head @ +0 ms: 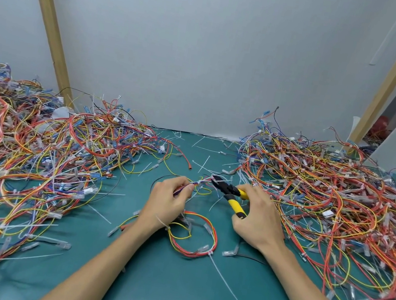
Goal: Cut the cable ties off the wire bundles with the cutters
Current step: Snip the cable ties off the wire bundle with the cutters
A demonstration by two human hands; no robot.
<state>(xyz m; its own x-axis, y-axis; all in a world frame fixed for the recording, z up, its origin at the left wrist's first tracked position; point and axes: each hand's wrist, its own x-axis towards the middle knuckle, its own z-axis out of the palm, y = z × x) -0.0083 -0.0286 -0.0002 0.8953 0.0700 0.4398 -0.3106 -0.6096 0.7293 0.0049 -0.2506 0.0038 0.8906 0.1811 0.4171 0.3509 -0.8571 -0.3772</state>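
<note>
My left hand [168, 203] grips a small wire bundle [198, 241] of red, orange and yellow wires; its loop lies on the green mat between my wrists. A thin strand of the bundle runs up from my fingers toward the cutters. My right hand [257, 218] holds the yellow-handled cutters [230, 194], whose black jaws point left and sit at a white cable tie [209, 179] on that strand. Whether the jaws have closed on the tie I cannot tell.
A big heap of coloured wires [42, 150] covers the mat on the left, and another heap [340, 200] fills the right. Cut white cable ties [222, 277] lie scattered over the green mat [168, 289]. A white wall with wooden battens stands behind.
</note>
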